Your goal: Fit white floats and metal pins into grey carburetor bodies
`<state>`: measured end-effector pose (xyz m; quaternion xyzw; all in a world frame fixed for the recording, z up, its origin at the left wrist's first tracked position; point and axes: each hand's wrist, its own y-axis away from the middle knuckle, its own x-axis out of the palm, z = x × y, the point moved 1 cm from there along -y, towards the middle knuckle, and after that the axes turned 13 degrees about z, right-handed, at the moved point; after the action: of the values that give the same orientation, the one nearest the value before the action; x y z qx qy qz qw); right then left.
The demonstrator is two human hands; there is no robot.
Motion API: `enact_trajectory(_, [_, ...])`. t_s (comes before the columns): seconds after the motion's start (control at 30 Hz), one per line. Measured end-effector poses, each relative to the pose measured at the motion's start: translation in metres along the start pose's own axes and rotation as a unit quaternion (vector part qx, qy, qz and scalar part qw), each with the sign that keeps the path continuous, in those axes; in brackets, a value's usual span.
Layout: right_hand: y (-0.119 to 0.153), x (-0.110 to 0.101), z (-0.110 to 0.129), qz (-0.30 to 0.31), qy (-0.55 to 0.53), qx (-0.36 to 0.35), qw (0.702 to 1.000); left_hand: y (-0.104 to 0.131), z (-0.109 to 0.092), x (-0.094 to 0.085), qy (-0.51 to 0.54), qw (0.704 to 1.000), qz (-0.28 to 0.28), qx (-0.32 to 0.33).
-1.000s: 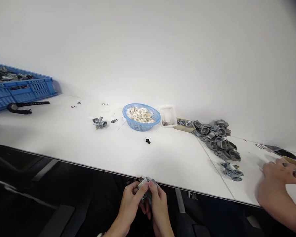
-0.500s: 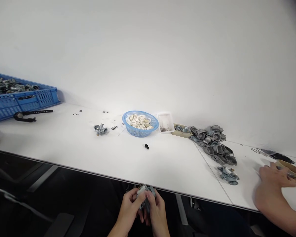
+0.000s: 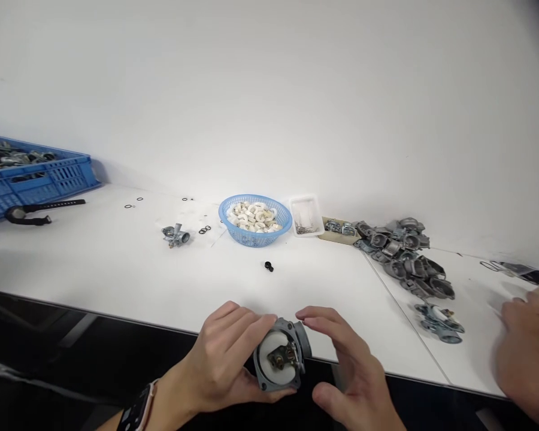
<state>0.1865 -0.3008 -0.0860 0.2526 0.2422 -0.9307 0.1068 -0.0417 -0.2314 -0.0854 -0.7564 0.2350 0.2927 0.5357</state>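
Note:
My left hand (image 3: 227, 353) grips a grey metal carburetor (image 3: 281, 356) by its left side, over the table's front edge. The carburetor's open face is turned toward me and shows a white ring-shaped float (image 3: 269, 365) with brass parts in the middle. My right hand (image 3: 353, 368) is just right of it, thumb and fingers spread apart with nothing between them. Beyond my hands lies a small black part (image 3: 269, 266). A blue basket (image 3: 256, 242) of white floats stands farther back.
A loose carburetor (image 3: 176, 235) and rubber rings (image 3: 205, 229) lie left. A white tray (image 3: 306, 206) of thin pins, a cardboard box (image 3: 339, 237), and piled metal bowls (image 3: 413, 257) stand right. A co-worker's hand (image 3: 527, 317) is at far right; a blue crate (image 3: 72, 173) and watch (image 3: 27, 212) far left.
Both hands have risen with the carburetor from below the table edge, and its open face now shows. My right hand has let go and spread its fingers. The view has shifted slightly.

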Motion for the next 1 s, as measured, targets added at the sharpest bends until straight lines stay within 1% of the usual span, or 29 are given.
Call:
enact_trajectory(0.1, [-0.02,-0.015,0.006,0.041,0.05,-0.035,0.997,-0.011,0.018,0.001,-0.031,0.999,0.032,0.02])
enact_trajectory(0.17, [-0.032,-0.022,0.004,0.057,0.067,-0.052,0.995,-0.016,0.03,0.004,-0.035,0.998,0.046,0.025])
enact_trajectory(0.27, [-0.049,-0.029,-0.009,0.072,0.088,-0.055,0.992,-0.026,0.05,0.011,-0.027,0.997,0.068,0.022])
enact_trajectory(0.33, [-0.056,-0.032,-0.02,0.082,0.1,-0.053,0.99,-0.033,0.063,0.016,-0.023,0.997,0.072,0.024])
enact_trajectory(0.43, [-0.065,-0.035,-0.037,0.087,0.109,-0.051,0.989,-0.043,0.08,0.024,-0.015,0.996,0.083,0.034])
enact_trajectory(0.53, [-0.069,-0.036,-0.05,0.084,0.109,-0.043,0.99,-0.047,0.093,0.033,-0.002,0.994,0.106,0.038])
enact_trajectory(0.63, [-0.07,-0.036,-0.059,0.087,0.115,-0.031,0.989,-0.047,0.103,0.044,0.007,0.993,0.112,0.036])
enact_trajectory(0.73, [-0.067,-0.035,-0.065,0.093,0.123,-0.004,0.988,-0.043,0.109,0.055,0.023,0.994,0.105,0.015])
enact_trajectory(0.8, [-0.065,-0.033,-0.068,0.122,0.134,0.027,0.983,-0.039,0.114,0.062,0.032,0.993,0.114,-0.005])
enact_trajectory(0.87, [-0.065,-0.032,-0.069,0.164,0.149,0.055,0.974,-0.034,0.118,0.068,0.038,0.99,0.132,-0.02])
enact_trajectory(1.0, [-0.07,-0.03,-0.07,0.212,0.175,0.09,0.957,-0.025,0.126,0.072,0.051,0.985,0.158,-0.036])
